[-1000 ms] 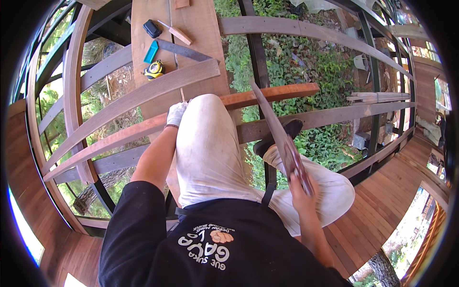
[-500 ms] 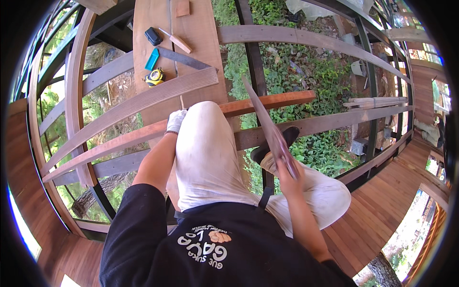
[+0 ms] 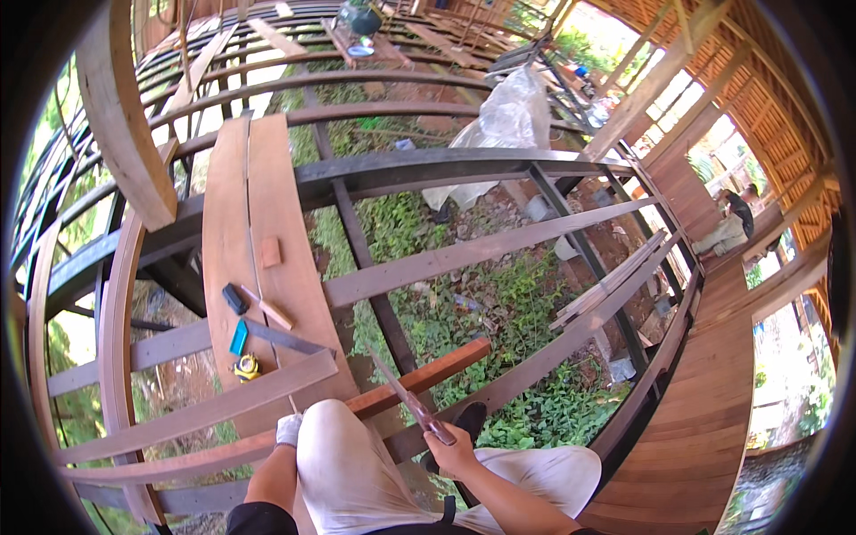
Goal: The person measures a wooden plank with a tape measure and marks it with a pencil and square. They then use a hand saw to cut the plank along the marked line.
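Note:
My right hand [image 3: 453, 450] grips the handle of a handsaw [image 3: 408, 401]. The blade points up and to the left, crossing over a reddish wooden beam [image 3: 459, 359] near its right end; whether it touches the wood I cannot tell. My left hand [image 3: 289, 430], in a whitish glove, is closed at the same beam beside my knee, its fingers partly hidden. A thin stick shows just above that hand. Beyond the beam lies a grooved board [image 3: 205, 408]. A yellow and black tape measure [image 3: 247, 366] sits close behind it on wide planks [image 3: 227, 187].
On the planks are a metal-bladed square [image 3: 287, 338], a teal piece [image 3: 239, 337], a dark case [image 3: 235, 299], a wooden-handled tool [image 3: 275, 314] and a small wood block [image 3: 270, 251]. Dark joists [image 3: 490, 245] span open gaps above plants. Another person [image 3: 733, 223] is at far right.
The view has tilted up and forward, bringing in more of the frame, plastic sheeting and roof ahead. My left hand stays at the beam, and my right still holds the saw over it.

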`<state>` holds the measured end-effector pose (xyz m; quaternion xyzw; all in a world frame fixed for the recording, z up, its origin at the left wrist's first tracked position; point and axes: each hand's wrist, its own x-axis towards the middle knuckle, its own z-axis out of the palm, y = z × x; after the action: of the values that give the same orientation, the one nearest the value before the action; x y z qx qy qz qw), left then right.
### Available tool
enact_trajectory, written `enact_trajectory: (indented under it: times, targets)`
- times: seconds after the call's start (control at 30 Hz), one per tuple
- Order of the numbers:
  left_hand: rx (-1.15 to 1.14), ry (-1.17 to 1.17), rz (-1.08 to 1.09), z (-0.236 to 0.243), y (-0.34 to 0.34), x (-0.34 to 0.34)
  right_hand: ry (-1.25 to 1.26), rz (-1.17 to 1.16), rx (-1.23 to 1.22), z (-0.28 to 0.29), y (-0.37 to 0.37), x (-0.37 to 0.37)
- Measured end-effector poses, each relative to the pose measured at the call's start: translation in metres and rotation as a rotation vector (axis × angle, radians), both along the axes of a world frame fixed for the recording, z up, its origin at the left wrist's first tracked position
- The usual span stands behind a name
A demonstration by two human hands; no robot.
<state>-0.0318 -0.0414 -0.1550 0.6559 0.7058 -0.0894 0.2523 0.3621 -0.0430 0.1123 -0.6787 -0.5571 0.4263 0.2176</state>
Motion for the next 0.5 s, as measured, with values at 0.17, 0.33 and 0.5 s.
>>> enact_trajectory:
  times: [0.17, 0.33, 0.5]
  targets:
    - [-0.039, 0.009, -0.007, -0.005, -0.002, -0.007, -0.061, 0.002, -0.122, 0.092, -0.078, 0.055]
    - [-0.055, 0.028, -0.005, 0.030, 0.005, 0.005, -0.024, 0.024, -0.007, 0.045, -0.041, 0.026]
    - [-0.049, -0.013, -0.018, 0.027, 0.002, -0.012, 0.019, -0.012, -0.006, 0.027, -0.021, 0.003]
